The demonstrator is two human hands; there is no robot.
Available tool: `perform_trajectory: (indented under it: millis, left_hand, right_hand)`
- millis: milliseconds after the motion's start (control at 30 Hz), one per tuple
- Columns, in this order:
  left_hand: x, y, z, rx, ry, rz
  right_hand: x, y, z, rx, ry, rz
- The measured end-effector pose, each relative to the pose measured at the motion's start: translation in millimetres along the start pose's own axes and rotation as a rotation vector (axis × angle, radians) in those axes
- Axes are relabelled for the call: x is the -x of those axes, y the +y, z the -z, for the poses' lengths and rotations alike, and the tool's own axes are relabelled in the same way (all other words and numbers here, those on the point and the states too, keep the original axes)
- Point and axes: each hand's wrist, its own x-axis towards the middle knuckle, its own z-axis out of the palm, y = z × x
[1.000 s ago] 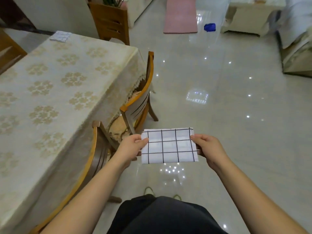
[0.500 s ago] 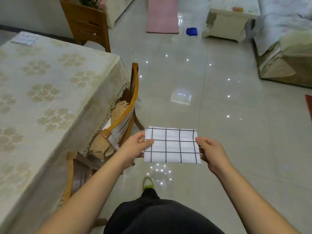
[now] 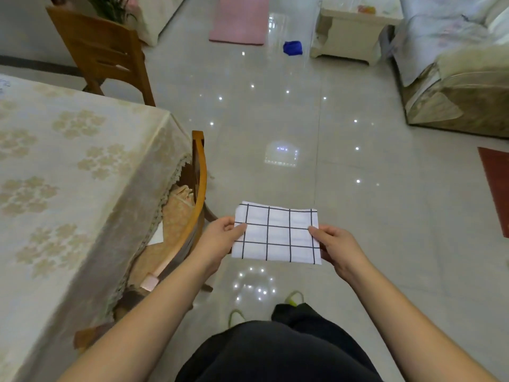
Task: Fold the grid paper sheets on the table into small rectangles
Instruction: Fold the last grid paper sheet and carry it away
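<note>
Folded grid paper (image 3: pixel 276 235), flat white rectangle w/ black lines, held in air over glossy tile floor (image 3: pixel 275 119) (beside the table (image 3: pixel 68 175)). Left hand (image 3: pixel 217 241) & right hand (image 3: pixel 337 248) pinch opposite short edges, thumbs on top.

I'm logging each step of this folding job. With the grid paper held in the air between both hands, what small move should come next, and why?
Probably bring the two short ends together for another fold. The grid paper is already a folded rectangle, held off the table over the floor, with the left hand pinching its left edge and the right hand pinching its right edge, so both are placed for that.
</note>
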Motion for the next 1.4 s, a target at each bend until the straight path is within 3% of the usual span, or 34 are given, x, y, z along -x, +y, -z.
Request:
perform_trajectory:
  millis: [200, 633, 867, 1400]
  left_hand:
    - [-64.7, 27.5, -35.5, -0.015, 0.056, 0.09]
    - [-165.8, 122.8, -87.1, 0.025, 0.098, 0.143]
    - [-222.5, 151.4, -67.5, 0.084, 0.177, 0.135]
    - [-389.7, 243.6, 28.9, 0.281, 0.301, 0.131]
  right_hand:
    - [-65.6, -30.7, 30.7, 0.049, 0.052, 0.004]
    - [-185.6, -149.5, 66.6, 0.019, -0.112, 0.047]
    - [-239.4, -201.2, 37.5, 0.054, -0.142, 0.05]
    - [-388.2, -357.0, -100.3, 0.178, -0.246, 0.099]
